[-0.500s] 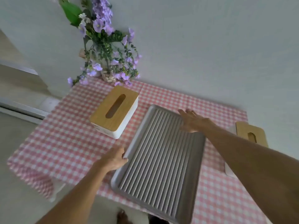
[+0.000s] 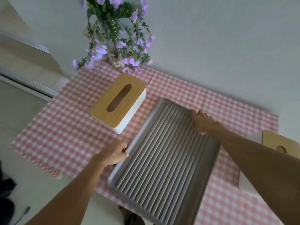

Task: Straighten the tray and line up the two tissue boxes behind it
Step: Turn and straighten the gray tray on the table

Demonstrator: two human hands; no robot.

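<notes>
A grey ribbed tray point(image 2: 162, 163) lies askew on the pink checked tablecloth, its near end hanging over the table's front edge. My left hand point(image 2: 113, 154) grips the tray's left rim. My right hand point(image 2: 203, 121) rests on the tray's far right part, fingers together over the rim. One tissue box point(image 2: 119, 101), white with a wooden lid, stands tilted to the left of the tray. A second tissue box point(image 2: 279, 144) sits at the right, largely hidden behind my right forearm.
A glass vase of purple flowers point(image 2: 116, 46) stands at the table's back edge against the white wall. The checked tablecloth point(image 2: 211, 98) covers the table. The floor and a door track lie to the left.
My right hand has come down from hovering onto the tray's far right rim. My left hand has closed more firmly on the left rim. The view has shifted closer.
</notes>
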